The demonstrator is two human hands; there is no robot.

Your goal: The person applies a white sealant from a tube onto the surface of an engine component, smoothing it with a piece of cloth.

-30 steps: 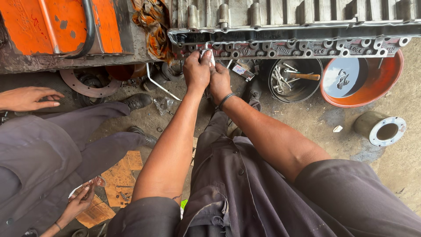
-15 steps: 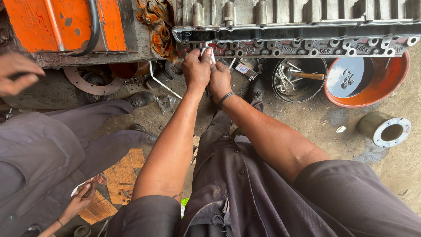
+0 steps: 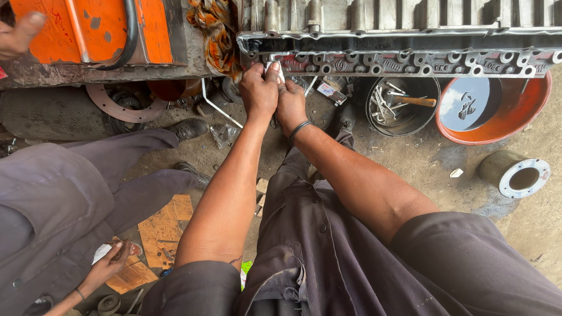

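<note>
Your left hand [image 3: 259, 88] pinches small white piece [image 3: 274, 70] against engine block [image 3: 410, 58] edge; right hand [image 3: 291, 102] fingers curled beside, grip unclear. Slip likely drops piece onto cluttered floor [image 3: 421, 164].

A small white scrap of cloth [image 3: 274, 68] shows against a silver-grey ribbed metal engine block [image 3: 410, 23], its lower edge stained reddish; beside it hang an orange-and-brown patterned rag [image 3: 218, 29] and an orange painted steel panel [image 3: 88, 26], above a round orange plastic basin [image 3: 497, 131] and black bucket [image 3: 404, 126]
</note>
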